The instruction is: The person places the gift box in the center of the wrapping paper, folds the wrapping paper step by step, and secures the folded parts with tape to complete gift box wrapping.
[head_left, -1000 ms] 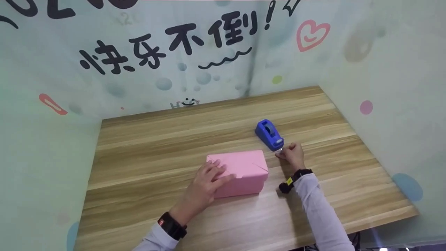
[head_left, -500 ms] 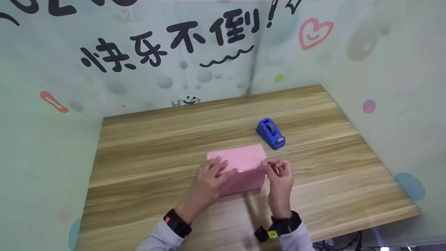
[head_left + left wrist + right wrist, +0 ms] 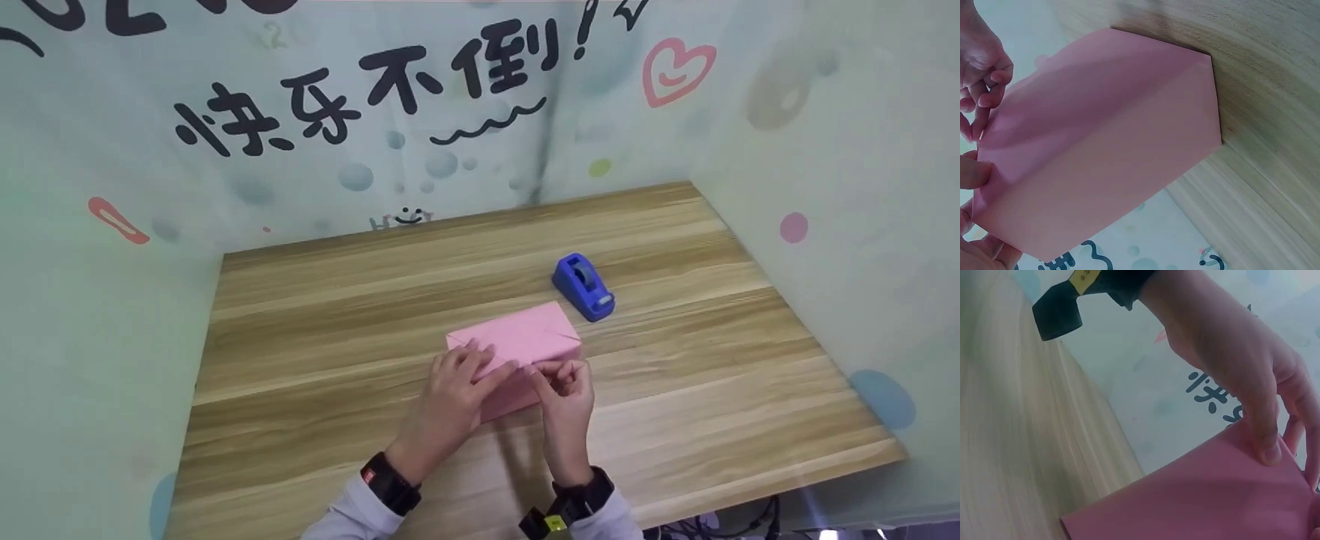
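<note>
A box wrapped in pink paper [image 3: 525,330] sits on the table, with fold lines at the ends of its top. My left hand [image 3: 450,386] rests on the left part of its top, fingers fairly straight, thumb along the top near the front edge. Beside that thumb, my right hand [image 3: 566,394] pinches a small piece of clear tape at the box's top front edge. Only a thin pale sliver of the tape shows at the right fingertips in the left wrist view; the fingers hide the rest. A blue tape dispenser [image 3: 583,287] stands behind the box to the right.
The wood-grain table [image 3: 322,330] is bounded by printed cloth walls [image 3: 315,187] at the back and both sides. Black cables [image 3: 739,523] hang below the front right edge. Each wrist wears a black camera strap.
My right hand has come from the tape dispenser, leftward and toward me, to the box's front edge with the tape. The box has turned slightly, while my left hand has stayed on it.
</note>
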Available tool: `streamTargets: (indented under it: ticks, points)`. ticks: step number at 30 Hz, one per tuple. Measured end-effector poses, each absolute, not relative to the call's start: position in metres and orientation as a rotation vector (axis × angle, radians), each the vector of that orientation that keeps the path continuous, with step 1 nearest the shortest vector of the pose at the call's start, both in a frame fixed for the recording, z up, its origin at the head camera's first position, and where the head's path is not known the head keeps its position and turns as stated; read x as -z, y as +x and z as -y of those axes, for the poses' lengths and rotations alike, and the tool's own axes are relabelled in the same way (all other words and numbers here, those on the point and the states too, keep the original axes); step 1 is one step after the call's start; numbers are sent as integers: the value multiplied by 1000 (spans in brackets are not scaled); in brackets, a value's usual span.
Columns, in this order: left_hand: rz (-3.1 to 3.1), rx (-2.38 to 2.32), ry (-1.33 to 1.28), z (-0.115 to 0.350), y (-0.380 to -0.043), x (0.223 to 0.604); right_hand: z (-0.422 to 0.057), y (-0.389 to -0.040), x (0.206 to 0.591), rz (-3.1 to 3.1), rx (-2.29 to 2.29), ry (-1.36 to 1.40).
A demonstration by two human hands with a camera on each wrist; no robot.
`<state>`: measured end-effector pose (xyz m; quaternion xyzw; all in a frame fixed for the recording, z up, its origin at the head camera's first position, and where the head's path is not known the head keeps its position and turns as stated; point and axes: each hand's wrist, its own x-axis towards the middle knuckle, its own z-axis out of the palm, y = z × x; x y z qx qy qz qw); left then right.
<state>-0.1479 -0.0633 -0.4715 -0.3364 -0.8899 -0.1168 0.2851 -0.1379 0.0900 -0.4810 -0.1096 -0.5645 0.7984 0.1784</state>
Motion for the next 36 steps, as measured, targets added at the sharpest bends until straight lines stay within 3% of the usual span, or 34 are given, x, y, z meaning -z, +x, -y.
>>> streamTargets:
  ticks: [15,24,36]
  points:
    - [2387,277,-908,64,-144,472,-84,-136,485,1682,-2115,-352]
    - [2373,277,-933,64,-146,471,-88,-139,501,1948,-1416,129]
    - [2382,277,-928,67,-153,468,-107,-150,514,2001,-1249,414]
